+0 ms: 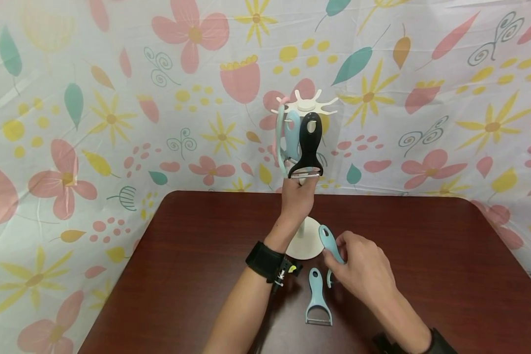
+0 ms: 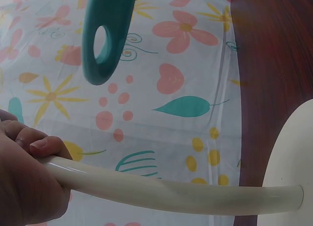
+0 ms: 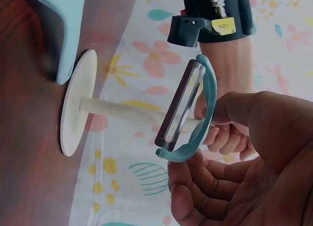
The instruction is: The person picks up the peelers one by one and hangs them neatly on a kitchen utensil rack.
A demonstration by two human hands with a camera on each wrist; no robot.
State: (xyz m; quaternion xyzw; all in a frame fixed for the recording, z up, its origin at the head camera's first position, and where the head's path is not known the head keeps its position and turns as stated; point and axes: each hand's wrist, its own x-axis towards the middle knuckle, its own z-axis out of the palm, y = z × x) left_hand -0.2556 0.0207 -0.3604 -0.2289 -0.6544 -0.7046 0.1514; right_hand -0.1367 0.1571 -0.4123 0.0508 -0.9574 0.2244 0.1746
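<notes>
My left hand [image 1: 297, 199] grips the white pole [image 2: 146, 192] of an upright stand, below the hanging peelers. A black peeler [image 1: 311, 147], a light blue peeler [image 1: 293, 130] and a pale green-blue one [image 1: 280, 142] hang from the stand's hooked top [image 1: 307, 104]. Right of the pole, my right hand [image 1: 365, 268] pinches a light blue peeler [image 1: 329, 241] between thumb and fingers, its handle end tilted up towards the stand. In the right wrist view its metal blade [image 3: 181, 106] faces the pole. Another light blue peeler [image 1: 316, 295] lies on the table just in front.
The stand's round white base [image 1: 309, 241] rests on the dark brown table [image 1: 194, 275]. Several bare hooks stick out around the top. A floral cloth [image 1: 124, 123] hangs behind the table's far edge. A black strap with a small device [image 1: 270, 265] circles my left wrist.
</notes>
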